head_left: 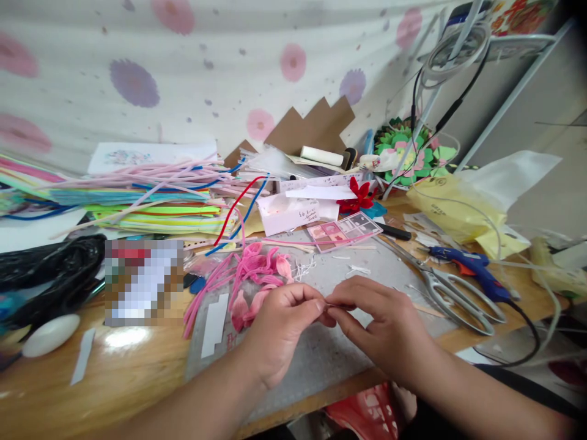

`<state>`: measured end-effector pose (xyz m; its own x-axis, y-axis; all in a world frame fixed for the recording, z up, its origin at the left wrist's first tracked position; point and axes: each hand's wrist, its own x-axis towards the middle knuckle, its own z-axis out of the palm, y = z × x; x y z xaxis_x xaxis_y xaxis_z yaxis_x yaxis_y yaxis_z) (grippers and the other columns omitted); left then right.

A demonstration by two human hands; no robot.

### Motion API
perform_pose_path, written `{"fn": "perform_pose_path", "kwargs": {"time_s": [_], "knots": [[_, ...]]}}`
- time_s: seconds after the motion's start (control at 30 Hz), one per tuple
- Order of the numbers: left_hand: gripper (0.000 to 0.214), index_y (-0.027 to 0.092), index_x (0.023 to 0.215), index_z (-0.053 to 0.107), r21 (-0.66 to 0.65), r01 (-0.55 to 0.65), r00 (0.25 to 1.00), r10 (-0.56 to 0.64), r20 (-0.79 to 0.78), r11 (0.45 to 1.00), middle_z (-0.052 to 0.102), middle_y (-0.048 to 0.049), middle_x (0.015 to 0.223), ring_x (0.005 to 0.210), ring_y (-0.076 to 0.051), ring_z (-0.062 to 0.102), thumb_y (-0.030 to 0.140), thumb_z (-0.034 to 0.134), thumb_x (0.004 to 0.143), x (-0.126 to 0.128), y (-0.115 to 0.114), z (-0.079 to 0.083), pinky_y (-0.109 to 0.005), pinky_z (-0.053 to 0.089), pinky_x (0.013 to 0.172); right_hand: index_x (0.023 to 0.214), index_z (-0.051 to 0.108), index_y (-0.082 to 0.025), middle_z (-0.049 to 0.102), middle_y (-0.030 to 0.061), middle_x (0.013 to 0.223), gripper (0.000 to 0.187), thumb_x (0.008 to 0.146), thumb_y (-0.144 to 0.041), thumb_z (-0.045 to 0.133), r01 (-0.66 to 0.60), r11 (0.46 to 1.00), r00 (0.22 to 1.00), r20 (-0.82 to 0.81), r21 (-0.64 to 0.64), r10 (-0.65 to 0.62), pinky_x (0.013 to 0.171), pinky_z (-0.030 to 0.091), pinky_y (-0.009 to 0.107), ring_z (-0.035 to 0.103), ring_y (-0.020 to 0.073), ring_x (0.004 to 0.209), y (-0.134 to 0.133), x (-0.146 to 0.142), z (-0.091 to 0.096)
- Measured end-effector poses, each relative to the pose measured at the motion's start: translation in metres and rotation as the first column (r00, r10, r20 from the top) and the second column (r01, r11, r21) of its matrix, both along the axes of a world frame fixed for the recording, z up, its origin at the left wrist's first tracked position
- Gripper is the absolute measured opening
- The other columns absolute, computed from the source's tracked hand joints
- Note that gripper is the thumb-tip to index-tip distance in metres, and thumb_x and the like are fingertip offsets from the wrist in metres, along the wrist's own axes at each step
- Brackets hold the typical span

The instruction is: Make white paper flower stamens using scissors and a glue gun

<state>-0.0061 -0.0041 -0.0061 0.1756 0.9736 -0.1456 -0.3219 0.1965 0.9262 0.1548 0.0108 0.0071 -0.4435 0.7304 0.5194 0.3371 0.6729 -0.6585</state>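
Observation:
My left hand (291, 324) and my right hand (376, 315) meet fingertip to fingertip above the grey cutting mat (293, 385). Both are closed in a pinch. Between the fingertips is something thin and small, mostly hidden, too little of it showing to name. Left of my left hand lie pink fuzzy petal shapes (261, 266) and pink pipe cleaners (208, 290), some bent into loops. White paper strips (214, 324) rest on the mat's left part. A palette of pink and grey squares (343, 231) lies beyond my hands.
Large scissors (454, 296) and a blue glue gun (477, 266) with its cord lie to the right. Bundles of coloured pipe cleaners (151, 201) are piled at the back left. A red flower (360, 195) stands behind the palette. A white oval object (50, 336) sits far left.

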Motion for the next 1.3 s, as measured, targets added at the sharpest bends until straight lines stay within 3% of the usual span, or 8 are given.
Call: {"fn": "perform_pose_path", "kwargs": {"time_s": [0.17, 0.37, 0.57, 0.77, 0.9, 1.07, 1.3], "knots": [[0.005, 0.012, 0.064, 0.066, -0.055, -0.021, 0.996, 0.026, 0.085, 0.998, 0.063, -0.0018, 0.060, 0.062, -0.013, 0.057, 0.013, 0.065, 0.069, 0.002, 0.000, 0.005, -0.027, 0.043, 0.067, 0.085, 0.067, -0.017, 0.066, 0.0016, 0.078, 0.015, 0.080, -0.005, 0.060, -0.007, 0.999, 1.000, -0.003, 0.043, 0.007, 0.065, 0.048, 0.020, 0.061, 0.0096, 0.071, 0.000, 0.000, -0.001], [0.004, 0.012, 0.069, 0.068, -0.046, -0.018, 0.999, 0.020, 0.049, 0.999, 0.065, -0.0029, 0.063, 0.065, -0.014, 0.059, 0.014, 0.064, 0.070, 0.001, 0.000, 0.004, -0.028, 0.044, 0.069, 0.086, 0.068, -0.018, 0.065, 0.0018, 0.077, 0.018, 0.078, -0.003, 0.062, 0.000, 0.999, 0.998, -0.055, 0.040, 0.002, 0.064, 0.048, 0.019, 0.062, 0.0093, 0.069, 0.001, -0.002, -0.001], [0.012, 0.014, 0.076, 0.069, 0.151, 0.063, 0.971, -0.025, -0.239, 0.986, 0.067, -0.0047, 0.075, 0.075, -0.017, 0.059, 0.018, 0.058, 0.080, -0.003, 0.001, 0.001, -0.030, 0.044, 0.074, 0.085, 0.069, -0.019, 0.066, 0.0013, 0.073, 0.017, 0.078, -0.005, 0.063, 0.007, 0.999, 0.999, -0.043, 0.031, -0.005, 0.062, 0.049, 0.021, 0.062, 0.0104, 0.067, 0.003, 0.000, 0.002], [0.011, 0.015, 0.078, 0.067, 0.180, 0.113, 0.923, -0.036, -0.382, 0.977, 0.067, -0.0043, 0.077, 0.076, -0.018, 0.060, 0.020, 0.057, 0.081, -0.002, 0.001, 0.006, -0.029, 0.045, 0.072, 0.086, 0.067, -0.014, 0.067, 0.0057, 0.079, 0.014, 0.081, -0.006, 0.058, 0.046, 0.969, 0.994, 0.088, 0.243, -0.069, 0.064, 0.050, 0.025, 0.062, 0.0138, 0.070, 0.001, 0.005, 0.001], [0.012, 0.017, 0.071, 0.066, 0.239, 0.121, 0.866, 0.015, -0.500, 0.963, 0.065, -0.0016, 0.071, 0.071, -0.016, 0.058, 0.017, 0.057, 0.080, -0.001, -0.002, 0.009, -0.027, 0.043, 0.067, 0.076, 0.063, -0.014, 0.065, 0.0060, 0.074, 0.014, 0.080, -0.004, 0.054, 0.076, 0.939, 0.976, 0.167, 0.336, -0.139, 0.060, 0.048, 0.028, 0.059, 0.0158, 0.067, 0.000, 0.003, 0.001], [0.014, 0.017, 0.070, 0.064, 0.292, 0.120, 0.861, 0.046, -0.507, 0.949, 0.064, -0.0007, 0.071, 0.071, -0.015, 0.057, 0.016, 0.055, 0.081, -0.002, -0.004, 0.012, -0.025, 0.042, 0.068, 0.073, 0.058, -0.017, 0.060, 0.0018, 0.068, 0.015, 0.079, -0.004, 0.052, 0.051, 0.973, 0.993, 0.091, 0.226, -0.073, 0.058, 0.045, 0.025, 0.056, 0.0126, 0.063, 0.002, 0.000, -0.001], [0.022, 0.016, 0.062, 0.064, 0.222, 0.146, 0.922, -0.051, -0.385, 0.964, 0.063, -0.0015, 0.064, 0.065, -0.015, 0.056, 0.020, 0.054, 0.081, -0.005, -0.001, 0.012, -0.025, 0.041, 0.063, 0.074, 0.059, -0.018, 0.060, 0.0000, 0.068, 0.015, 0.078, -0.004, 0.053, 0.004, 0.990, 0.997, 0.082, 0.143, -0.016, 0.057, 0.044, 0.024, 0.056, 0.0117, 0.062, 0.002, 0.002, -0.003]]}}
